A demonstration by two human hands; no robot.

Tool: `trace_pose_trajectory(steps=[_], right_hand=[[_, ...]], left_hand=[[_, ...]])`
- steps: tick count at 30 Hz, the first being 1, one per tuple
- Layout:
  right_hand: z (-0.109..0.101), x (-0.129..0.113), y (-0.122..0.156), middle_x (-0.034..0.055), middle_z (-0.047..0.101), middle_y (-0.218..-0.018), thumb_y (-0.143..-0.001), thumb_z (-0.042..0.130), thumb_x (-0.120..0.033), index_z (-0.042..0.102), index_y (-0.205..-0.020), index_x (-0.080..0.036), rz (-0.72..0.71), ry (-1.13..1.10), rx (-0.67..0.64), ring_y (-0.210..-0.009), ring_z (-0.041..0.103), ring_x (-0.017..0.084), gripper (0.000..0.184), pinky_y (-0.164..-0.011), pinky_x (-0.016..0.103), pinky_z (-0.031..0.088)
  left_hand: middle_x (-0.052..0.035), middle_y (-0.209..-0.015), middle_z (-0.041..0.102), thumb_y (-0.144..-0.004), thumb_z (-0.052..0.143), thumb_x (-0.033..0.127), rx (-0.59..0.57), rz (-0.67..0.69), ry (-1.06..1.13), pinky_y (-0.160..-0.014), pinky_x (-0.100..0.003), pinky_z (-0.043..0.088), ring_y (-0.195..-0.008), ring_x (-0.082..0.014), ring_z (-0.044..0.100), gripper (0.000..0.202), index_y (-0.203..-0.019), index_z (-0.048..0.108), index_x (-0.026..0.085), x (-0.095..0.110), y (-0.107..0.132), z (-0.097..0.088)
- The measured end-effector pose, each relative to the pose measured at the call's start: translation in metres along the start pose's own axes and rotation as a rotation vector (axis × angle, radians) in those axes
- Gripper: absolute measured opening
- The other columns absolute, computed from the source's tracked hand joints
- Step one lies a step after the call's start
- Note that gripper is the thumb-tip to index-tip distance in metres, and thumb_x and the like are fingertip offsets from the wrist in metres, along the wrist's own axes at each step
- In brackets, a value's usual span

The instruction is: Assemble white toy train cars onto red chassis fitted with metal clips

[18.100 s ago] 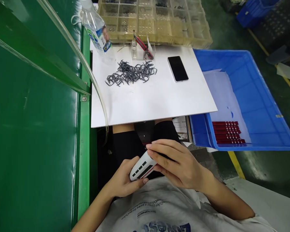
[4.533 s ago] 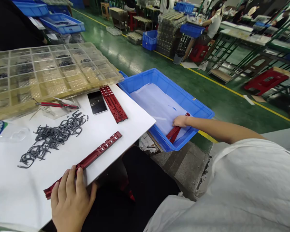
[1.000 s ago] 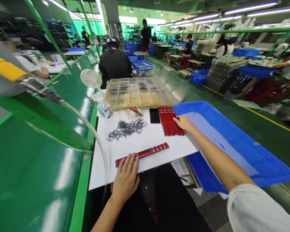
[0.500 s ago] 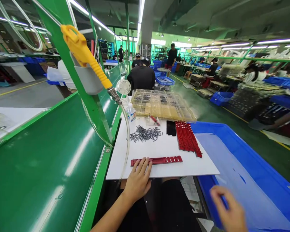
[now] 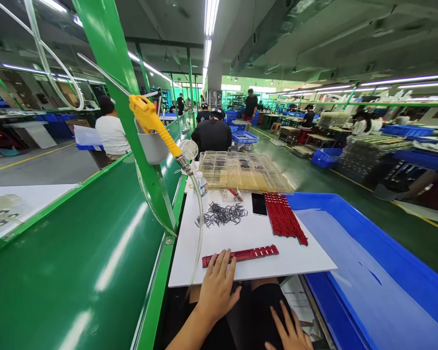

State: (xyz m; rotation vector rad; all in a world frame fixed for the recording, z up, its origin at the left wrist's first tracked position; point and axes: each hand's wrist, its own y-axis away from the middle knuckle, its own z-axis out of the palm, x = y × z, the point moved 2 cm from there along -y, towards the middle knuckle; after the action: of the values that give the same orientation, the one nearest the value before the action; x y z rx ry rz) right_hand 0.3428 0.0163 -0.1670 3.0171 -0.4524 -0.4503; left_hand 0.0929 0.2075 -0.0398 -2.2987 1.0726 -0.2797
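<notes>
The left hand [image 5: 217,287] lay open and flat at the near edge of the desk, with no clench visible, its fingers [image 5: 222,265] resting over the left part of a slotted red strip [image 5: 241,256]. The strip lay roughly level across the white desk board [image 5: 263,272], extending to the right of the left hand. The right hand [image 5: 288,333] was at the lower frame edge, below the desk and to the right of the left hand. It was released, with fingers spread and nothing held, above the person's dark trousers [image 5: 264,311]. Directly ahead of the left hand, a loose pile of dark wire clips [image 5: 221,215] lay on the board. Ahead of the right hand, a stack of red strips [image 5: 285,218] lay angled on the board, beside a black phone [image 5: 259,204]. Beyond these stood a compartmented clear tray [image 5: 246,170] holding small dark parts. A blue bin [image 5: 350,204] lined with a pale sheet sat to the right of both hands, just beside the board. To the left of the hands, a yellow air gun [image 5: 148,114] hung in a grey holder on the green frame [image 5: 131,97].
</notes>
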Motion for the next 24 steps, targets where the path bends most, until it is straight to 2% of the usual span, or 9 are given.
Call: trace_pose_trajectory(steps=[2,4,6,8,12,14,18,24], right_hand=[[-0.001,-0.015,-0.031,0.0131,0.044,-0.18,-0.091,0.057,-0.078,0.059,-0.169,-0.034,0.091,0.124,0.0,-0.161,0.048,0.054,0.09,-0.122,0.078,0.049],[0.002,-0.035,-0.059,0.0234,0.044,-0.178,-0.089,0.062,-0.072,0.058,-0.17,-0.021,0.168,0.277,-0.007,-0.154,0.056,0.057,0.095,-0.124,0.079,0.045],[0.007,-0.053,-0.081,0.0282,0.05,-0.173,-0.087,0.068,-0.065,0.061,-0.167,-0.019,0.212,0.395,-0.022,-0.147,0.063,0.059,0.093,-0.122,0.078,0.046],[0.011,-0.062,-0.092,0.0292,0.055,-0.17,-0.088,0.068,-0.062,0.064,-0.165,-0.021,0.226,0.455,-0.037,-0.146,0.063,0.059,0.087,-0.119,0.078,0.048],[0.014,-0.057,-0.093,0.0267,0.058,-0.168,-0.094,0.061,-0.061,0.065,-0.164,-0.025,0.229,0.467,-0.084,-0.15,0.061,0.056,0.078,-0.12,0.075,0.047],[0.013,-0.052,-0.09,0.0274,0.056,-0.169,-0.097,0.059,-0.058,0.063,-0.165,-0.022,0.246,0.455,-0.105,-0.15,0.061,0.054,0.077,-0.121,0.071,0.047],[0.009,-0.052,-0.089,0.0336,0.052,-0.17,-0.101,0.061,-0.049,0.056,-0.168,-0.01,0.27,0.435,-0.128,-0.151,0.059,0.053,0.077,-0.12,0.064,0.046],[0.0,-0.062,-0.094,0.0343,0.057,-0.163,-0.105,0.06,-0.048,0.059,-0.165,-0.01,0.269,0.459,-0.183,-0.149,0.06,0.052,0.071,-0.116,0.059,0.047]], left_hand=[[-0.0201,-0.172,0.057,-0.105,0.064,0.06,-0.003,0.021,-0.007,-0.133,-0.051,0.033,-0.159,-0.0364,0.052,0.077,-0.165,0.055,0.013,-0.001,-0.001,0.0],[-0.0197,-0.173,0.056,-0.106,0.062,0.062,-0.01,0.04,-0.01,-0.133,-0.05,0.032,-0.159,-0.036,0.051,0.078,-0.166,0.054,0.013,-0.002,-0.001,0.0],[-0.0193,-0.175,0.055,-0.107,0.059,0.062,-0.028,0.051,-0.006,-0.133,-0.05,0.032,-0.16,-0.0357,0.051,0.078,-0.168,0.052,0.013,-0.003,-0.002,-0.001],[-0.0192,-0.176,0.052,-0.108,0.057,0.062,-0.05,0.05,0.001,-0.134,-0.05,0.031,-0.161,-0.036,0.049,0.079,-0.17,0.05,0.013,-0.005,-0.002,-0.001],[-0.0191,-0.175,0.054,-0.109,0.057,0.061,-0.064,0.053,0.01,-0.135,-0.05,0.029,-0.161,-0.0359,0.048,0.08,-0.171,0.048,0.011,-0.007,-0.003,-0.003],[-0.0172,-0.17,0.06,-0.108,0.058,0.06,-0.044,0.053,0.01,-0.134,-0.05,0.028,-0.158,-0.0348,0.051,0.076,-0.168,0.053,0.013,-0.007,-0.004,-0.003],[-0.0147,-0.161,0.068,-0.106,0.062,0.058,0.044,-0.008,0.021,-0.136,-0.052,0.026,-0.153,-0.0337,0.054,0.063,-0.151,0.066,0.016,-0.005,-0.008,-0.003],[-0.0173,-0.15,0.075,-0.105,0.063,0.062,0.14,-0.124,0.057,-0.134,-0.052,0.028,-0.145,-0.0337,0.061,0.055,-0.129,0.074,0.015,-0.003,-0.011,-0.004]])
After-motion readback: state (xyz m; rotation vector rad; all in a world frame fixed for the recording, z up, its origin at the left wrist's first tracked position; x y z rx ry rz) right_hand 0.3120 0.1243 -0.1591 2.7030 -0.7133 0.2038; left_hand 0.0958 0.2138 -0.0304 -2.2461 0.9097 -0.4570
